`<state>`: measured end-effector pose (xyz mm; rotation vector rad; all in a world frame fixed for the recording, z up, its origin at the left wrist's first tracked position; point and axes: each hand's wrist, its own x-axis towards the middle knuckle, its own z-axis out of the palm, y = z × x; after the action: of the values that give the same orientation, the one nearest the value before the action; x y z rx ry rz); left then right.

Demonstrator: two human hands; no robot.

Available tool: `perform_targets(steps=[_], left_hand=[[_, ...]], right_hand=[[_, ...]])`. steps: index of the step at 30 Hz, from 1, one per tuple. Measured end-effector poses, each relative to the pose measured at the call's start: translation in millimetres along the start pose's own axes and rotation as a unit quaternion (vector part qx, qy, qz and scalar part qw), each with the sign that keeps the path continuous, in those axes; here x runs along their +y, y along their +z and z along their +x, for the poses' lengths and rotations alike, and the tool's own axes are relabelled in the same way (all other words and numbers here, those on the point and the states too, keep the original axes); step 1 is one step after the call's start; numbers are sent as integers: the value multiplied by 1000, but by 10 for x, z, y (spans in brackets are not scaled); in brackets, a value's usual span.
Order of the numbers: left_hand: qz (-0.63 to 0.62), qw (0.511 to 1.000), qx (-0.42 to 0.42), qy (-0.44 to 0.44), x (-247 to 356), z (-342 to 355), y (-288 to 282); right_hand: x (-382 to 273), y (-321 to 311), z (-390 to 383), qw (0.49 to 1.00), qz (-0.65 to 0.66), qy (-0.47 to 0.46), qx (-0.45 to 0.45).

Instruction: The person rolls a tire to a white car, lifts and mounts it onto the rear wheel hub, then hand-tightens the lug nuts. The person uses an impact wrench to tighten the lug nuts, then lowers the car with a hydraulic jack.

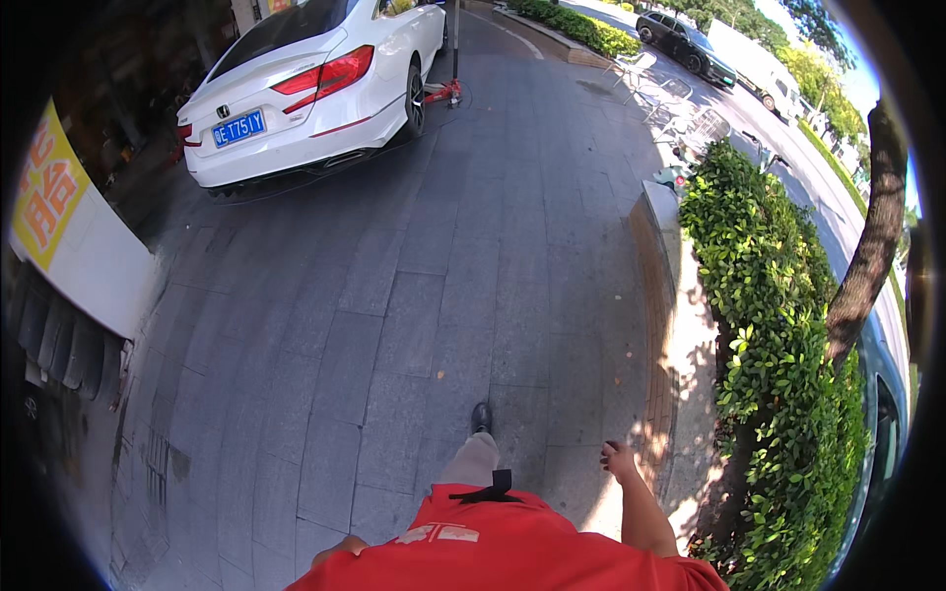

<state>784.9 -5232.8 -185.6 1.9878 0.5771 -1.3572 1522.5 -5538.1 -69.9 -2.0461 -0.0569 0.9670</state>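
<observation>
My right hand (618,459) hangs beside my body at the lower right, its fingers curled; whether they hold something small is unclear. My left hand (340,550) barely shows at the bottom edge beside my red shirt (512,557), its fingers hidden. Below me a grey trouser leg with a dark shoe (482,418) stands out on the grey paving (374,295). A white sedan (305,98) is at the upper left, with a red jack (443,95) and upright pole by its far wheel.
A brick-edged planter wall (650,286) with a hedge (759,325) and tree trunk (872,236) runs along the right. A white wall with a yellow sign (49,187) borders the left. White chairs (665,103), a black car (685,44) and a white truck (764,69) appear at the upper right.
</observation>
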Motion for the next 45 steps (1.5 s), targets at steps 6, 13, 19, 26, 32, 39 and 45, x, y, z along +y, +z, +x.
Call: perform_targets(steps=[6, 13, 19, 26, 32, 39, 45], left_hand=[[-185, 923, 307, -144, 737, 1527, -5406], [-285, 827, 456, 166, 2771, 2672, -11478], [-266, 888, 366, 84, 2902, 3758, -13596], [-228, 930, 273, -93, 1741, 4366, -14170], [-262, 937, 100, -210, 1500, 4966, -16139], [-337, 866, 359, -86, 2055, 6297, -21709], [-428, 748, 501, 80, 2707, 6819, -25816]], right_hand=[[-1012, 102, 1186, 947, -147, 238, -160], [-2396, -317, 3754, 923, -96, 356, -108], [-5032, -800, 6902, 945, -87, 314, -29], [-9286, -812, 10911, 999, -40, -7, -24], [-11100, -376, 13262, 997, -45, 29, -47], [-12114, -587, 14580, 932, -246, 203, -170], [-13229, -986, 17029, 890, -255, 321, -198]])
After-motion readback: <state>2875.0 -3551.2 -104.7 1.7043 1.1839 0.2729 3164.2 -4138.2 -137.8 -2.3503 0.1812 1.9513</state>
